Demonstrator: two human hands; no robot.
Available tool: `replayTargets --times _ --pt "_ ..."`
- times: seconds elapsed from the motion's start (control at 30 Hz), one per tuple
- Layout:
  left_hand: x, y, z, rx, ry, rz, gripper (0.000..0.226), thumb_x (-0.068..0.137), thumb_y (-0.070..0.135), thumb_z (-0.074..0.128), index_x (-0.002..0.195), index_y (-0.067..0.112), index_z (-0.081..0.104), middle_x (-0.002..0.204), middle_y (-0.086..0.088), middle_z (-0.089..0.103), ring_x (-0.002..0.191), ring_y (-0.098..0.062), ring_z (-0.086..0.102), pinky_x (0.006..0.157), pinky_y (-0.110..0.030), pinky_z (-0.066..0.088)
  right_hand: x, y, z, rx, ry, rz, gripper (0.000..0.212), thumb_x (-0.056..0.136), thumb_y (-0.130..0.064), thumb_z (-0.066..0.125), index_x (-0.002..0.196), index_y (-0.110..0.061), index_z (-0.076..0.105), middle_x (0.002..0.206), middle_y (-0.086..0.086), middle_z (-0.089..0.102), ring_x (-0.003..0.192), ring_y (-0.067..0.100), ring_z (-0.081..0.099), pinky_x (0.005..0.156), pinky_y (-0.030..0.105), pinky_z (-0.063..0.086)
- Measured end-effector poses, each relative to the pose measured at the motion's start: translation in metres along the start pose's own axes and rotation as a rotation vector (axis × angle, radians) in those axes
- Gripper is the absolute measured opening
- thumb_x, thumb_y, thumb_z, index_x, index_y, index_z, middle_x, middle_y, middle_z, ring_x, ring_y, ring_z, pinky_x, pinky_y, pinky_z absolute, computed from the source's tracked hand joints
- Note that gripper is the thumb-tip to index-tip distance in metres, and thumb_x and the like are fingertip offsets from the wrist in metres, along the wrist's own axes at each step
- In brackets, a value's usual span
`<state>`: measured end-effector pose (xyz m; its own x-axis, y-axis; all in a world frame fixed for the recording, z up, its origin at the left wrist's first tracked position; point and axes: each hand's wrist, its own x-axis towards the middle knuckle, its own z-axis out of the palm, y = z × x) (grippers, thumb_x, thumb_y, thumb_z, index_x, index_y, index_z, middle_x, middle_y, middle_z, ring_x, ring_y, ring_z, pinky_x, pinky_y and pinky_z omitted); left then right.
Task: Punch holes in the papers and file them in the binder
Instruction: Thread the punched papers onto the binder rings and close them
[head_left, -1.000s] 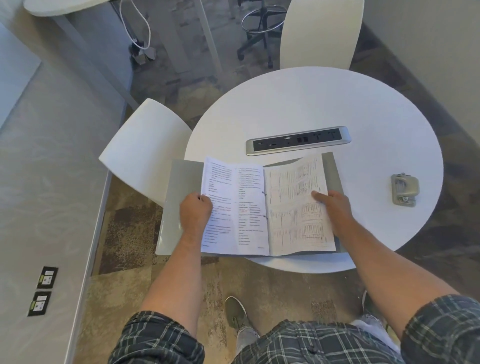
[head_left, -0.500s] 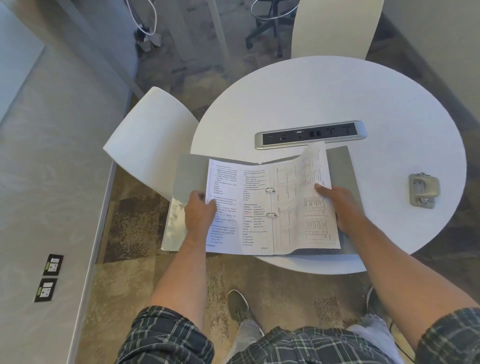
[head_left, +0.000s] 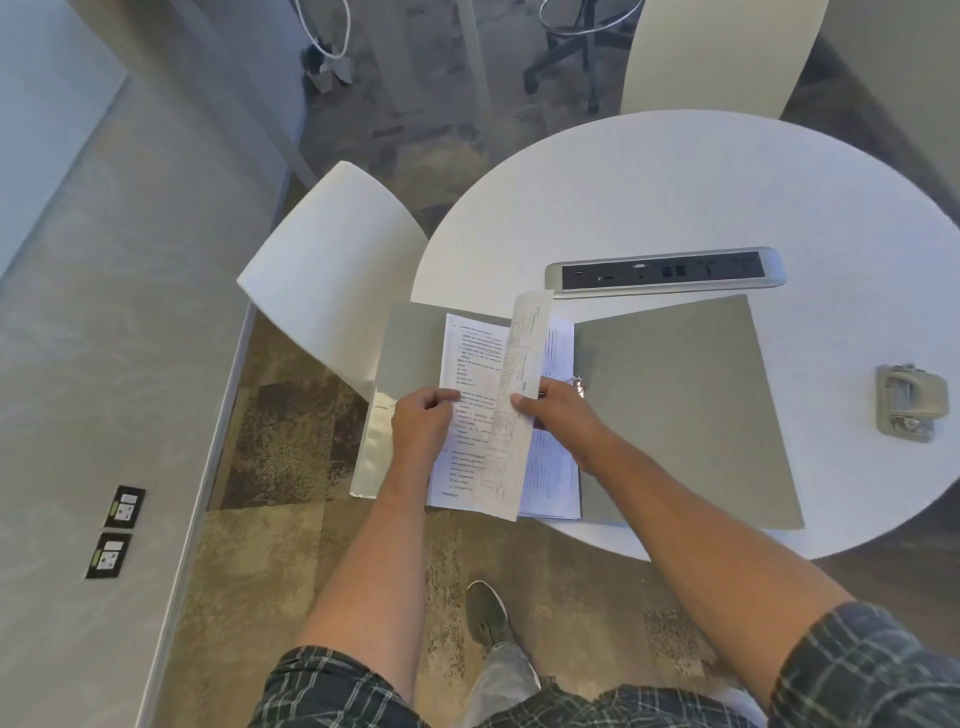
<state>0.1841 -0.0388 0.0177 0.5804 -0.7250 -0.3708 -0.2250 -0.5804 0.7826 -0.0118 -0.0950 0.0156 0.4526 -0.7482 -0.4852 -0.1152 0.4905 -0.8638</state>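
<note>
A grey ring binder (head_left: 685, 405) lies open at the near edge of the round white table (head_left: 675, 197), its left cover hanging past the rim. Printed papers (head_left: 467, 374) lie on its left half. My left hand (head_left: 423, 423) presses down on their left edge. My right hand (head_left: 558, 421) pinches a printed sheet (head_left: 519, 395) that stands on edge over the rings, mid-turn toward the left. The right cover is bare grey. The metal rings (head_left: 577, 382) peek out beside my right hand. A grey hole punch (head_left: 906, 402) sits at the table's right.
A power and data strip (head_left: 665, 271) is set into the table just behind the binder. A white chair (head_left: 332, 270) stands left of the table and another at the far side (head_left: 717, 52). My shoe (head_left: 488, 616) is on the carpet below.
My right hand has lifted the right-hand sheet and swung it leftward over the rings, baring the grey right cover. My left hand stays on the left pages. The camera view has shifted left.
</note>
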Motion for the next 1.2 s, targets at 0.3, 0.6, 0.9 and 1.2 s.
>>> replayTargets --times 0.3,0.6,0.9,1.2 --pt "0.000 -0.008 0.001 -0.007 -0.020 0.053 0.048 0.086 0.056 0.074 0.096 0.010 0.072 0.090 0.003 0.071 0.082 -0.019 0.065 0.071 -0.028 0.047 -0.010 0.022 0.020 -0.334 -0.094 0.005 0.071 0.096 -0.074 0.041 0.155 -0.035 0.038 0.164 -0.005 0.035 0.150 0.021 0.035 0.119 0.049 0.029" --pt "-0.011 0.021 0.011 -0.149 -0.085 0.026 0.054 0.090 0.006 0.073 0.135 0.024 0.048 0.097 0.002 0.068 0.084 -0.012 0.068 0.062 -0.019 0.053 -0.010 0.017 0.004 -0.157 -0.032 -0.042 0.064 0.088 -0.062 0.068 0.144 -0.032 0.056 0.147 -0.004 0.057 0.134 0.016 0.056 0.111 0.044 0.046" --pt "-0.041 0.069 0.074 -0.315 -0.546 -0.002 0.032 0.101 0.017 0.061 0.132 0.013 0.067 0.086 -0.008 0.075 0.068 -0.014 0.071 0.064 -0.026 0.057 -0.029 -0.015 -0.033 0.018 -0.016 -0.231 0.035 0.093 -0.041 0.065 0.123 -0.021 0.064 0.115 0.008 0.074 0.100 0.016 0.073 0.083 0.028 0.059" --pt "-0.048 0.076 0.109 -0.317 -0.418 -0.023 0.019 0.096 0.021 0.070 0.106 0.005 0.075 0.091 -0.009 0.076 0.070 -0.018 0.071 0.066 -0.031 0.055 -0.062 -0.008 -0.134 -0.003 0.331 0.002 0.017 0.099 -0.020 0.066 0.113 -0.013 0.073 0.100 0.010 0.080 0.090 0.031 0.078 0.084 0.047 0.061"
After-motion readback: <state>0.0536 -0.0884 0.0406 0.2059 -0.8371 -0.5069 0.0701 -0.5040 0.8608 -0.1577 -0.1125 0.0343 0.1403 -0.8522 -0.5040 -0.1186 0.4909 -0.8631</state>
